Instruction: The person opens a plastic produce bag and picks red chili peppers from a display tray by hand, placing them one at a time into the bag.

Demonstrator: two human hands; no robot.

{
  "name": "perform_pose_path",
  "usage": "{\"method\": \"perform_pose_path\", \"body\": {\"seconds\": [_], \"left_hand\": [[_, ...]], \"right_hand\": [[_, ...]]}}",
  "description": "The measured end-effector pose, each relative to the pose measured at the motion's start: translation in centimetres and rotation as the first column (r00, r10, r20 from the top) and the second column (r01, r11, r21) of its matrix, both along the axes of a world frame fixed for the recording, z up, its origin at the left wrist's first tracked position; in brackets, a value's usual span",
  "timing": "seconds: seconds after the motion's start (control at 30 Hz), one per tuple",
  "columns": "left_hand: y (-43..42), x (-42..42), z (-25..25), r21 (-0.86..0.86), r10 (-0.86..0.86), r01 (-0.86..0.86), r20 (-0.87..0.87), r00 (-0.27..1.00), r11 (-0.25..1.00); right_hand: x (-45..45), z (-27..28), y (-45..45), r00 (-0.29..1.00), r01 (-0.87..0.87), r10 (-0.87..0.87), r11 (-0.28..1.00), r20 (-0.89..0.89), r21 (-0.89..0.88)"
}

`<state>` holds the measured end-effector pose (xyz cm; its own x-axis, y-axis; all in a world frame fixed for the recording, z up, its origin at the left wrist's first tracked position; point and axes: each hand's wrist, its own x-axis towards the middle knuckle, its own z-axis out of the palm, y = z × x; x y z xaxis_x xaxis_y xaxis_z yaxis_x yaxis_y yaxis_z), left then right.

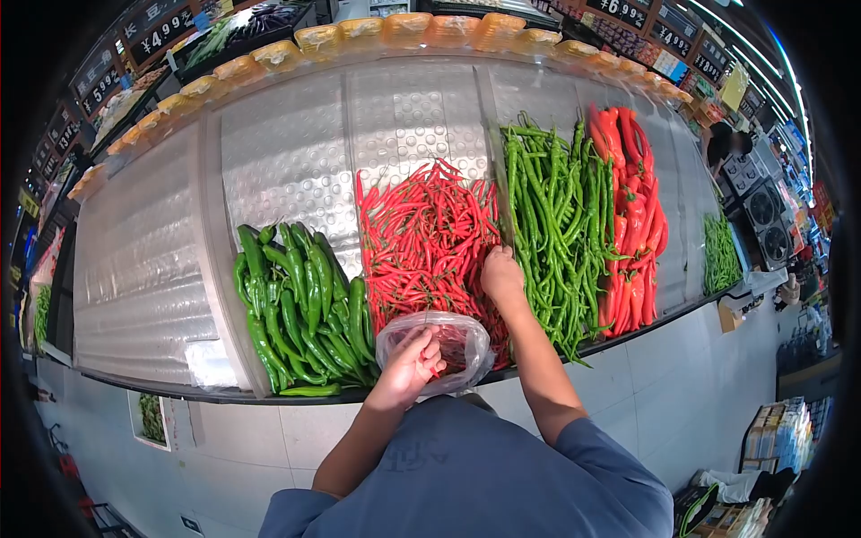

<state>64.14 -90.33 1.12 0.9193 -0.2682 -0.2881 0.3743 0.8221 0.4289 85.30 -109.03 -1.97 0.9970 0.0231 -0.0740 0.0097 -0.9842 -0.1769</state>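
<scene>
My left hand (411, 361) is closed, its fingers curled over the left side of a clear plastic bag (482, 351), with bits of red chili showing at the fingertips. More red chilies show inside the bag, which is open at the top. My right hand (502, 272) is closed at the right edge of the pile of small red chilies (430, 229), beside the divider. Whatever its fingers hold is hidden. Long thin green chilies (552, 215) lie just right of that hand. Thicker green peppers (300, 296) fill the section left of the bag.
Large red peppers (635, 224) lie at the display's right. Clear dividers (211, 179) separate the sections of the metal shelf (134, 260). Orange containers (404, 30) line the far rim. A crate (149, 419) sits on the floor at left. Another person (728, 143) is at far right.
</scene>
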Motion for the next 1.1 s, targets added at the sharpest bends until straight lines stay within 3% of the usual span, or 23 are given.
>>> {"method": "perform_pose_path", "body": {"seconds": [0.17, 0.27, 0.37, 0.53, 0.63, 0.73, 0.87, 1.0, 1.1], "left_hand": [[-0.3, 0.4, 0.0, -0.01, -0.023, 0.023, -0.039, 0.999, 1.0], [-0.2, 0.6, -0.3, -0.001, -0.016, 0.016, -0.033, 0.999, 1.0], [-0.3, 0.9, -0.2, -0.025, -0.001, 0.0, -0.028, 1.0, 1.0], [-0.1, 1.5, 0.4, -0.031, 0.05, -0.048, 0.054, 0.997, 0.998], [0.4, 2.1, 0.9, -0.026, 0.073, -0.072, 0.057, 0.996, 0.997], [0.4, 2.9, 1.5, 0.013, 0.094, -0.095, 0.041, 0.995, 0.995], [0.1, 4.4, 2.2, 0.056, 0.121, -0.124, 0.044, 0.992, 0.991], [-0.5, 6.5, 2.7, 0.106, 0.109, -0.114, 0.054, 0.993, 0.988], [-1.7, 7.6, 3.9, 0.225, 0.1, -0.136, 0.165, 0.981, 0.965]], "right_hand": [[-0.3, -0.3, -1.0, 0.999, -0.023, 0.022, 1.0, 0.034, 0.009], [-0.2, -1.6, -1.9, 0.994, -0.029, 0.018, 0.994, 0.106, 0.105], [-1.2, -0.4, -2.6, 0.928, -0.162, 0.054, 0.949, 0.368, 0.27], [-0.9, 2.3, -3.3, 0.936, -0.081, -0.099, 0.873, 0.338, 0.48], [0.1, 2.9, -4.2, 0.939, -0.086, -0.159, 0.75, 0.305, 0.656], [1.3, 3.7, -4.5, 0.978, -0.132, -0.113, 0.325, 0.178, 0.936], [0.1, 6.4, -4.9, 0.946, 0.226, 0.264, -0.132, -0.185, 0.965], [-3.5, 7.7, -2.8, 0.831, 0.351, 0.525, -0.235, -0.185, 0.906], [-6.4, 8.9, -2.0, 0.75, 0.382, 0.628, -0.158, -0.206, 0.91]]}}
